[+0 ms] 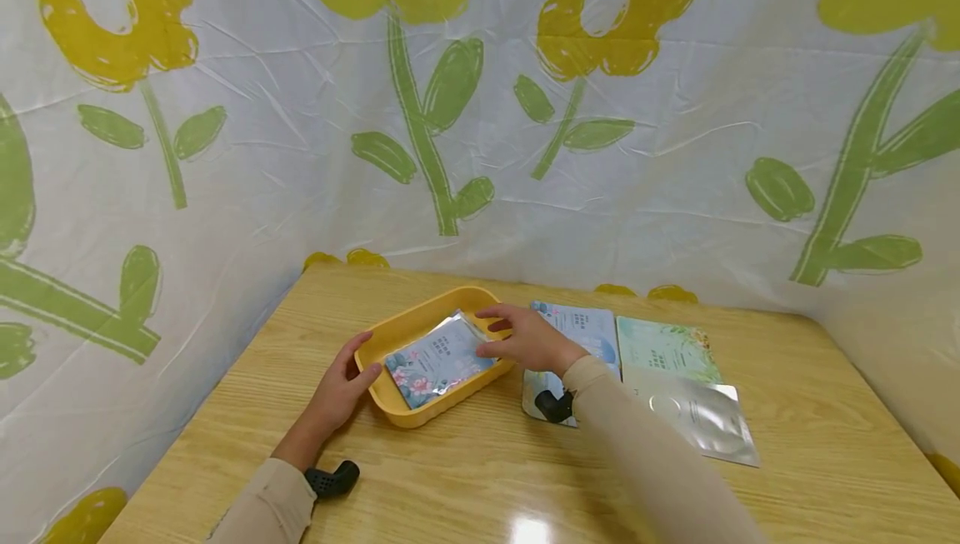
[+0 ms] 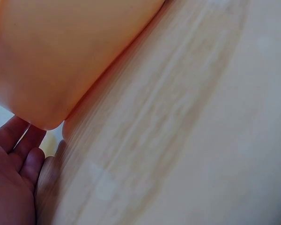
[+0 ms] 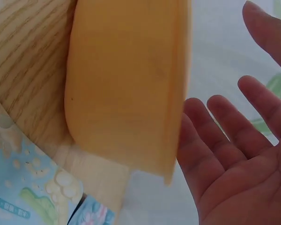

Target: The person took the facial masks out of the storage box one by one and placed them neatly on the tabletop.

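Observation:
A yellow plastic tray rests on the wooden table, with a flat blue floral sachet lying in it. A silvery edge shows under that sachet's far side. My left hand holds the tray's left end, thumb at the rim and fingers along the outside. Above the tray's right end hovers my right hand, fingers spread, nothing held. The right wrist view shows its palm beside the tray wall, with bent fingers apart from each other; whether a fingertip touches the rim is unclear.
Right of the tray lie two blue sachets, a far one and a near one partly behind the right wrist. Further right are a green sachet and a silver one. A flower-printed cloth hangs behind the table.

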Available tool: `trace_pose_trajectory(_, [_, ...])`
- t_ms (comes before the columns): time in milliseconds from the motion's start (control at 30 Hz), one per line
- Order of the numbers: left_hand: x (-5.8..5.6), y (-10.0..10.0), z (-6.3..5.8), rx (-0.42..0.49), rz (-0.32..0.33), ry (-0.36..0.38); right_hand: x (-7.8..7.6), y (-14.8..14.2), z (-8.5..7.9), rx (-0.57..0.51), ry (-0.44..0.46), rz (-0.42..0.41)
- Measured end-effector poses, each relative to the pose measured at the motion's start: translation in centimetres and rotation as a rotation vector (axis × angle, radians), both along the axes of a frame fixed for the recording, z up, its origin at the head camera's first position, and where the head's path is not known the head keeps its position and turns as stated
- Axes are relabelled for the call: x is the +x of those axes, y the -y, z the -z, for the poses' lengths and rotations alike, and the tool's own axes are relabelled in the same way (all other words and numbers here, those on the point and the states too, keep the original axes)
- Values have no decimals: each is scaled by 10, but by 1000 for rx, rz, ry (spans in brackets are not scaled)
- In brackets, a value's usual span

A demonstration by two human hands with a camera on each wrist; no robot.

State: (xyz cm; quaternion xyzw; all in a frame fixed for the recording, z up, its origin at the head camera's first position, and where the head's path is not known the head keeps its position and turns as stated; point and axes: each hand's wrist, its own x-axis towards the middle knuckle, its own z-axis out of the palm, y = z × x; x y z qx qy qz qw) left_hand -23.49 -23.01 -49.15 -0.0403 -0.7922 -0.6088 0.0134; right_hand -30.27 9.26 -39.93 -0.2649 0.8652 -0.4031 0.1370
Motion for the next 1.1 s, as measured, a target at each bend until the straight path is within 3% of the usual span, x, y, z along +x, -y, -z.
trace_pose_trajectory(367, [2,0,1,1,-2,5,-6,20,4,160,-10,-23])
trace_pose_trajectory(600, [2,0,1,-2,-11,15,-10,32,5,247,37,-64])
trace_pose_trajectory(833, [0,1,2,7,-16,19,-14,42,4,417,8,-28])
trace_pose_trajectory(1100, [1,0,0,20,-7,4,-15,48,5,486,10,9])
